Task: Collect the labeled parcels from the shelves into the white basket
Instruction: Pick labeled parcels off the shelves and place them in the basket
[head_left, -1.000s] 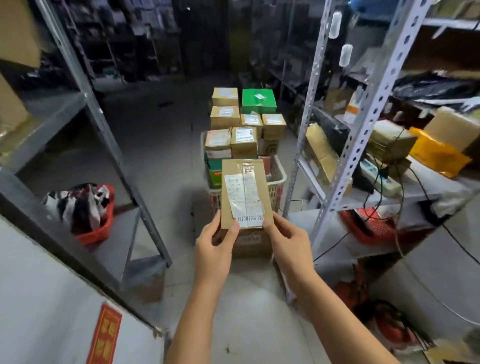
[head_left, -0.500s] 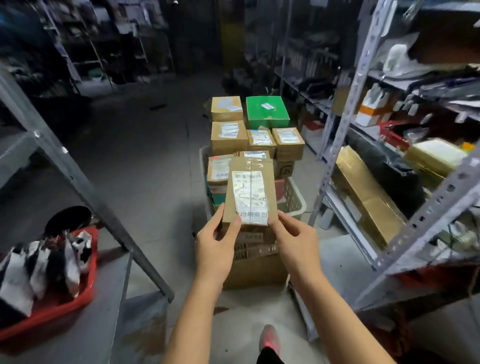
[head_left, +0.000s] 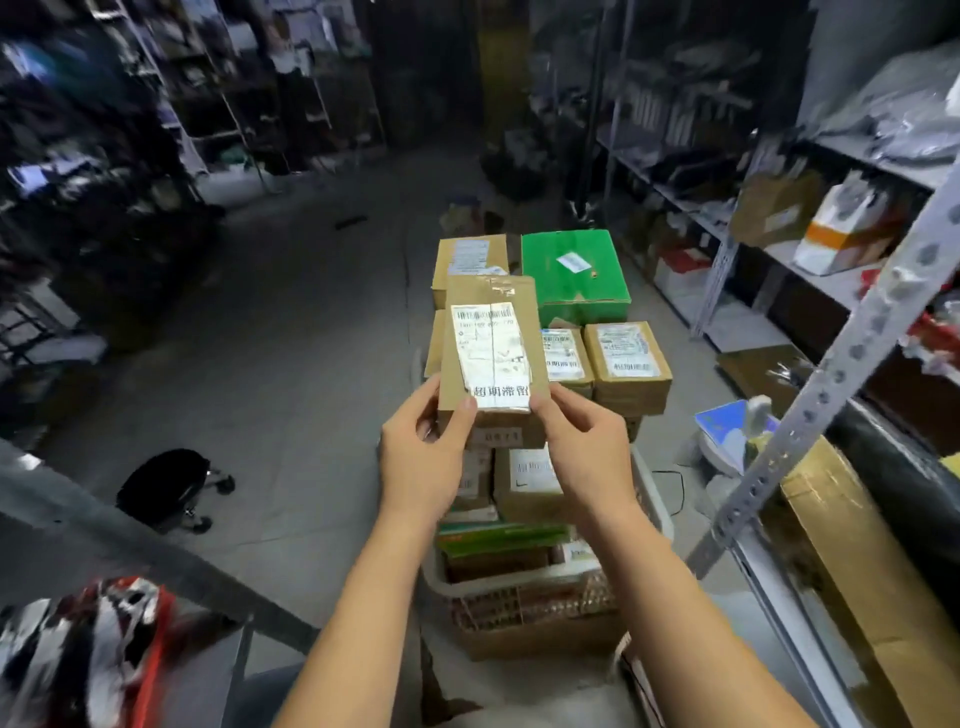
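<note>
I hold a flat brown cardboard parcel (head_left: 493, 353) with a white printed label upright in front of me, above the piled parcels. My left hand (head_left: 423, 457) grips its lower left corner and my right hand (head_left: 584, 447) pinches its lower right corner. Below and beyond it stands the white basket (head_left: 545, 582) on the floor, heaped with several labeled brown boxes (head_left: 628, 364) and a green box (head_left: 574, 275). The held parcel hides part of the pile.
A metal shelf rack (head_left: 831, 374) on the right carries boxes, bags and a long gold box (head_left: 872, 587). A grey shelf (head_left: 104, 525) crosses the lower left, with a red bin (head_left: 93, 654) of clothes. A black wheeled stool (head_left: 166, 483) stands on the grey floor.
I have stepped closer to the basket and the view has swung left. Both hands have carried the parcel forward and higher over the pile. The grip is unchanged.
</note>
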